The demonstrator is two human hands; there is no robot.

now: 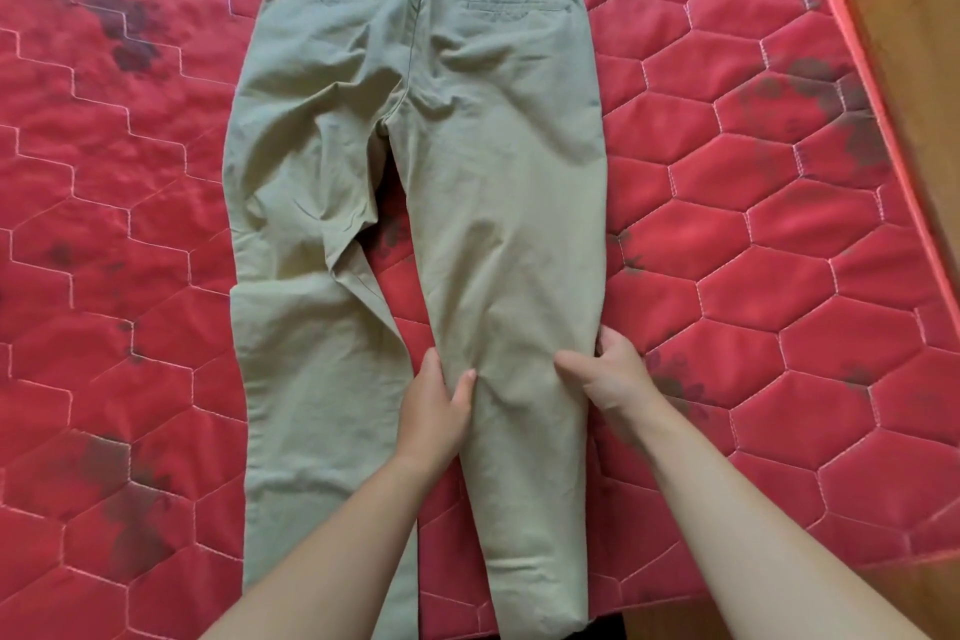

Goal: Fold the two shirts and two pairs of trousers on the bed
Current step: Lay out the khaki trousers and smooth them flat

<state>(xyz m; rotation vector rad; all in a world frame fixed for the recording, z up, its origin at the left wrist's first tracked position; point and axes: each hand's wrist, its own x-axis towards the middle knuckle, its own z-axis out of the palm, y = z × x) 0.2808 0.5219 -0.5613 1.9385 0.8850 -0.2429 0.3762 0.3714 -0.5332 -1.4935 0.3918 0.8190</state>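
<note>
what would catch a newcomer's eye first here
A pair of khaki trousers lies flat, back pockets up, down the middle of a red quilted mattress with dark blotches. Near the bottom, the left hand and right hand pinch the two edges of one trouser leg.

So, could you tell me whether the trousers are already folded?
No, the trousers lie spread out, legs apart, on the mattress.

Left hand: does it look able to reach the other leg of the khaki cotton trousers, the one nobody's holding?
Probably yes. The left hand holds the inner edge of the right-side leg; the free leg lies flat just beside it on the red quilted mattress, uncovered.
</note>
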